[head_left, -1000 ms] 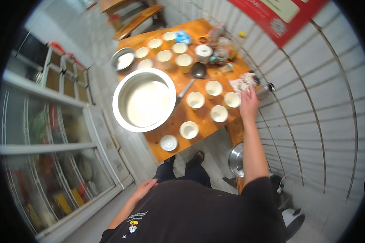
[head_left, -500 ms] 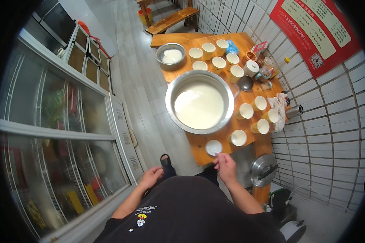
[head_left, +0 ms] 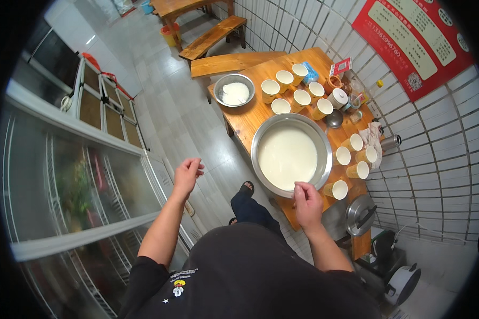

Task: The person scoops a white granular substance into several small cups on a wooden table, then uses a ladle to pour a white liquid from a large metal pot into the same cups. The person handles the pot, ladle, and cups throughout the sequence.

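A wide steel pot (head_left: 327, 142) of creamy white liquid stands on the wooden table (head_left: 250, 127). At its near rim is my right hand (head_left: 308, 204), fingers pressed together; whatever they may pinch is hidden. My left hand (head_left: 188, 175) is off to the left over the floor, loosely curled with nothing visible in it. Several yellow paper cups (head_left: 302, 98) with pale insides stand beyond the pot, and more cups (head_left: 342, 156) stand to its right. A ladle (head_left: 334, 118) lies between these groups. Farther left is a steel bowl (head_left: 234, 91) holding something white.
Glass-doored fridges (head_left: 90, 181) line my left. Wooden benches (head_left: 234, 64) stand beyond the table. Along the tiled wall are a lidded white jar (head_left: 338, 98), a cloth (head_left: 372, 137) and a flask (head_left: 391, 142). A steel lid (head_left: 361, 215) sits at the near right.
My view and body have shifted left. My left hand has risen forward and outward; my right hand has moved up to the pot's rim. The white disc near it no longer shows.
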### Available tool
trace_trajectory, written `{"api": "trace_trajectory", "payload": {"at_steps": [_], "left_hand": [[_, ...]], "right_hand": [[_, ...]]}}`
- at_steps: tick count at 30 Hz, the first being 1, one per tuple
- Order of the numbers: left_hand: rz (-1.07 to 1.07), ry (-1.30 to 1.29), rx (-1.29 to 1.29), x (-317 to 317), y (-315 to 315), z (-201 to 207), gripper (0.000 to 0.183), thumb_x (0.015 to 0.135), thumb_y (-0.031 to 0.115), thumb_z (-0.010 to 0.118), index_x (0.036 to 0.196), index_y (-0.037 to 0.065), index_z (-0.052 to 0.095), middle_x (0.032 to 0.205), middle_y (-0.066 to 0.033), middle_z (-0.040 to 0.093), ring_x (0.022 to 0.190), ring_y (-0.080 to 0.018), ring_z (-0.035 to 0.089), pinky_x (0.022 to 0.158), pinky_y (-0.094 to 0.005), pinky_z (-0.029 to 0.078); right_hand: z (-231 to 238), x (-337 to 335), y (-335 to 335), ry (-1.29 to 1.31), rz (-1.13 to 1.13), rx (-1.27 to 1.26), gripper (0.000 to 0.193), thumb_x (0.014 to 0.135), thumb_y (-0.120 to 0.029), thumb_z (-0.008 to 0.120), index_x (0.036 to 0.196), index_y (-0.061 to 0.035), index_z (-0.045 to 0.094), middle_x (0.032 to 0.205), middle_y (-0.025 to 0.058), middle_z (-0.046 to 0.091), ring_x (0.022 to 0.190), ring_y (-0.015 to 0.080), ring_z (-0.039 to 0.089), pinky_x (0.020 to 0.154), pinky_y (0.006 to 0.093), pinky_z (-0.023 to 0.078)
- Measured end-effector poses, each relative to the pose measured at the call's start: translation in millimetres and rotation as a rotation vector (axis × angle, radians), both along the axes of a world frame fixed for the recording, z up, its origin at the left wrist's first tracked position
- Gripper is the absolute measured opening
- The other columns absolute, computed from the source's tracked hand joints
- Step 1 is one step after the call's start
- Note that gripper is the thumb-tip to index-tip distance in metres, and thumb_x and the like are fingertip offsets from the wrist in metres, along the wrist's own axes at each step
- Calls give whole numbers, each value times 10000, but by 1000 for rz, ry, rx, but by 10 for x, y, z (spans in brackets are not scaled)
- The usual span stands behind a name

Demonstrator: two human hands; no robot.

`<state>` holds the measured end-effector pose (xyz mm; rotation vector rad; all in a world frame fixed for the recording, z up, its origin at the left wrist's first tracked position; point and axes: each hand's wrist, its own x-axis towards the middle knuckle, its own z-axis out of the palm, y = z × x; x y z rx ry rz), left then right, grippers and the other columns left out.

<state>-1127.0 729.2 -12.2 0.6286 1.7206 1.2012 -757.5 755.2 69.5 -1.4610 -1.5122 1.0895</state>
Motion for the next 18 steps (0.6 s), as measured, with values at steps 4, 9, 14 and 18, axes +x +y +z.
{"api": "trace_trajectory", "payload": {"at_steps": [4,9,14,18], "left_hand": [[-50,34,-40,-421,682,-9,308,1018,303,617,1074,9,690,919,-86,723,741,-133,655,677,-265,510],[-97,55,-193,-936,1237,-177,335,1029,323,600,1088,-2,654,903,-81,694,702,-118,622,631,-251,488],[-248,70,-303,-1294,2100,-512,436,1008,351,614,1297,27,576,983,-109,704,701,-146,639,628,-280,504],[-424,81,-322,-1373,2976,-865,608,1020,360,594,1520,75,399,975,-96,678,657,-160,648,560,-281,505]], "right_hand": [[-118,-220,475,-48,-144,123,187,1008,-135,636,1092,22,694,801,53,675,704,108,612,673,263,506],[-77,-52,1052,105,-513,66,249,1053,-218,581,1069,12,674,768,21,628,635,79,547,596,245,470],[253,-150,1406,163,-712,-4,308,1073,-283,543,975,-9,645,777,5,611,637,56,509,580,231,432],[212,-1029,1583,-35,-598,-54,248,1059,-236,550,967,-28,649,787,4,626,651,59,513,600,239,443]]}}
